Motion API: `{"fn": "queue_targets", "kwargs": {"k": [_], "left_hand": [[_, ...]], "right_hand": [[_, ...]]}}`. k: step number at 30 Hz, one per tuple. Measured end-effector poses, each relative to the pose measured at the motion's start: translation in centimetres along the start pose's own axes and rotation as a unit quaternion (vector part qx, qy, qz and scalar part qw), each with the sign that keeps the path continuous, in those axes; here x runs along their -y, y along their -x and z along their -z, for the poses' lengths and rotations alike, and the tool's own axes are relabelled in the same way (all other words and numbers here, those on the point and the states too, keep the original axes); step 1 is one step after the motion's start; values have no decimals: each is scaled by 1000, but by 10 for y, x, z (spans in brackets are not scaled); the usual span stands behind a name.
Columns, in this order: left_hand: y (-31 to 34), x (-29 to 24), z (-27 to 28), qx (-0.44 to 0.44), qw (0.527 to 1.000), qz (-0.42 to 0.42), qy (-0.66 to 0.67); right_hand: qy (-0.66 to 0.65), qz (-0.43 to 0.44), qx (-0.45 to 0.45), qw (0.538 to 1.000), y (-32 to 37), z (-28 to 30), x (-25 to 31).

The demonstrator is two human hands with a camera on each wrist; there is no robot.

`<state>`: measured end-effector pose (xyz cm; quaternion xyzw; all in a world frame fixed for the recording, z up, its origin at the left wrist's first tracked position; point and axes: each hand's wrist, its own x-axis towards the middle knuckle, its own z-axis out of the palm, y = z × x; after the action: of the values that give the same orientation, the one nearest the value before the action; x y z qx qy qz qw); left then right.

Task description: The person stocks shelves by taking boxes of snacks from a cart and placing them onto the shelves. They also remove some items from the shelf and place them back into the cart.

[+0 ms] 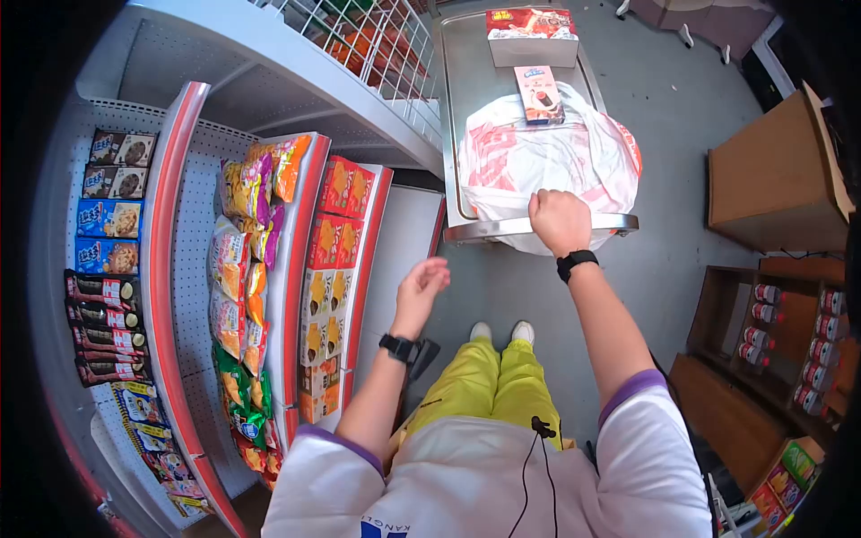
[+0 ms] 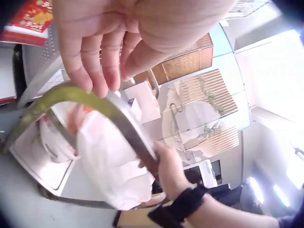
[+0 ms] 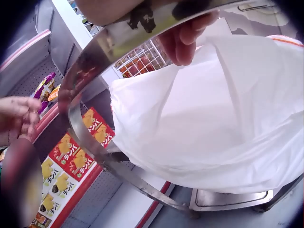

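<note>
My right hand [image 1: 561, 221] grips the metal handle [image 1: 489, 229] of a cart, fingers curled round the bar in the right wrist view. Left of the handle, my left hand [image 1: 421, 291] hangs in the air with loosely bent fingers and holds nothing. In the left wrist view its fingertips [image 2: 99, 90] overlap the handle bar. Just beyond the handle, a white plastic bag [image 1: 552, 170] with red print lies on the cart's top tray [image 1: 464, 76]. A pink box [image 1: 538, 94] rests on the bag's far side. Behind that stands a red-and-white carton [image 1: 534, 40].
Store shelves on the left carry snack bags [image 1: 230, 278], red cracker boxes [image 1: 336, 242] and cookie packs [image 1: 108, 224]. A wire basket [image 1: 381, 40] adjoins the cart. On the right are a cardboard box [image 1: 762, 170] and a wooden rack [image 1: 717, 309] with bottles [image 1: 753, 345].
</note>
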<state>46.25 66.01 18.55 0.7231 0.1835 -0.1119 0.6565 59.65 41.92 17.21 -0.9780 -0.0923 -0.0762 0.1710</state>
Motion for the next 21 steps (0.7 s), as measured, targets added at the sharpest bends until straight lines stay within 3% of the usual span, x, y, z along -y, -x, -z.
{"fn": "queue_targets", "kwargs": {"k": [5,10,12,13,15,17,18,21], "left_hand": [[-87,-81,-36,50,998,-38,8],[-174,-89,-96,86,994,-67,16],[-181,-94,-129,68,975,-176,-113],[-179,-92,-142,88,981,-168,-49],[-158,-107,-147,102,969,-207,-88],[-143,-106,-145,123,958,-227,-124],[-136,-102,-141,128,951,-232,-160],[-121,-86,-127,128,943,-226,-207]], "right_hand": [[0,4,5,1000,-3,0,-3],[-6,4,25,1000,-6,-2,3],[10,4,40,999,-11,2,6],[13,9,48,999,-11,2,6],[23,18,79,996,-10,2,5],[14,-33,142,989,-10,-6,-2],[0,-70,114,991,-13,-2,4],[41,-31,184,982,-15,0,4]]}}
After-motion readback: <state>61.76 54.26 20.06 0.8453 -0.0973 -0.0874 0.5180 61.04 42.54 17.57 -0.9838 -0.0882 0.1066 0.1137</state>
